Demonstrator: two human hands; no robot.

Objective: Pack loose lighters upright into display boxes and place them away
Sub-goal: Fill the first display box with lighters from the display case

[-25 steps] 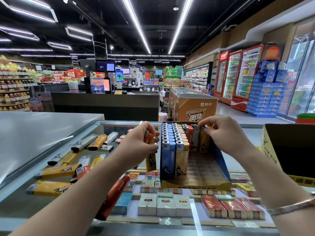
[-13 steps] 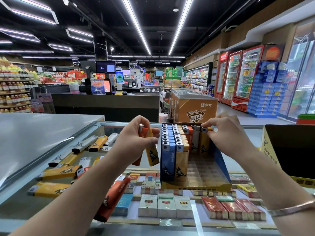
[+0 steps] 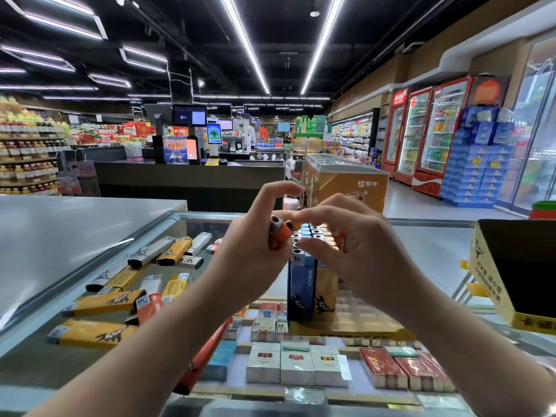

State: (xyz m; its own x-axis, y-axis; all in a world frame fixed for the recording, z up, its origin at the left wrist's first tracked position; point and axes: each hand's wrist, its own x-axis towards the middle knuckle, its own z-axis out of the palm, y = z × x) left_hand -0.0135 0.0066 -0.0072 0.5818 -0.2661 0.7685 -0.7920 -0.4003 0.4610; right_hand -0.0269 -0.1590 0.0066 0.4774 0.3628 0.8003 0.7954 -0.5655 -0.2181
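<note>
Over the display box (image 3: 313,299) at 12 o'clock, our left hand (image 3: 255,245) pinches two orange lighters (image 3: 278,234), right hand (image 3: 355,245) fingers loosely spread; they're light, slick plastic, so we'd grip mid-body

So the left hand (image 3: 255,251) has swung in toward 3 o'clock and now sits right against the display box (image 3: 313,296), when a second ago it was hanging off to the side at about 9 o'clock of it. It's brought the orange lighter (image 3: 278,234) along, and that one has gone from nearly upright to tipped, its metal head up at the level of the box's top row. The right hand (image 3: 361,251) has left the far right corner of the box and come in toward 9 o'clock, fingers spread over the standing lighters. Its fingertips look like they're touching the orange lighter's head, though it's hard to say for sure.
</note>
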